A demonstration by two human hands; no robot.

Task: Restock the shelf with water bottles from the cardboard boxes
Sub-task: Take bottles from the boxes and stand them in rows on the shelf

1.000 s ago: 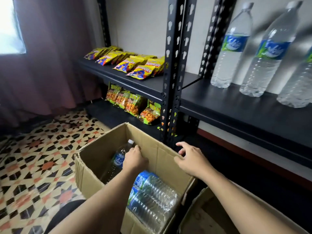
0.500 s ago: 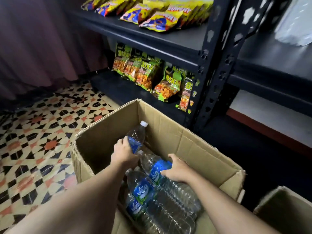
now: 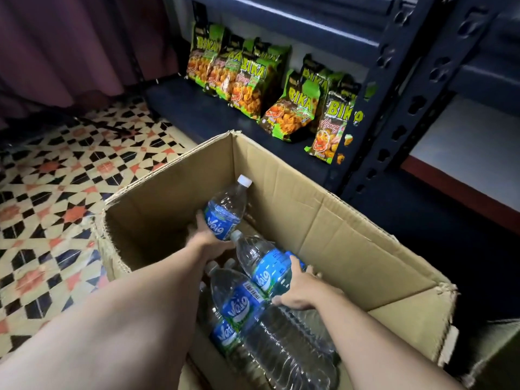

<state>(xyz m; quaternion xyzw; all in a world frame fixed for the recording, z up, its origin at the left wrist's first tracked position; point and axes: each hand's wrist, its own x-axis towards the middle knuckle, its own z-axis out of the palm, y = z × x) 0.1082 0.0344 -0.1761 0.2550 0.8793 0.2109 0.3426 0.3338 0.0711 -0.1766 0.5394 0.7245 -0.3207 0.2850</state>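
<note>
The patterned tile floor fills the left of the frame, black, cream and orange, with a dark curtain hanging above it in the upper left. The dark metal shelf runs across the top and down the right side, its perforated uprights slanting through the upper right.

Below the centre sits the open cardboard box, its flaps up, taking most of the lower middle of the frame. A corner of a second box shows at the lower right edge.

On the bottom shelf board, at upper centre, stands a row of green snack bags, leaning back, orange food printed on their fronts.

Inside the box, toward the lower centre, several water bottles lie packed side by side with blue labels up.

My left hand is in the middle of the frame, fingers wrapped from beneath around the blue label of a bottle tilted with its white cap toward the far wall of the box. My right hand is just right of centre, lower down, closed over the body of a second bottle that lies on the packed ones, its neck pointing at my left wrist. Both bottles are inside the box.
</note>
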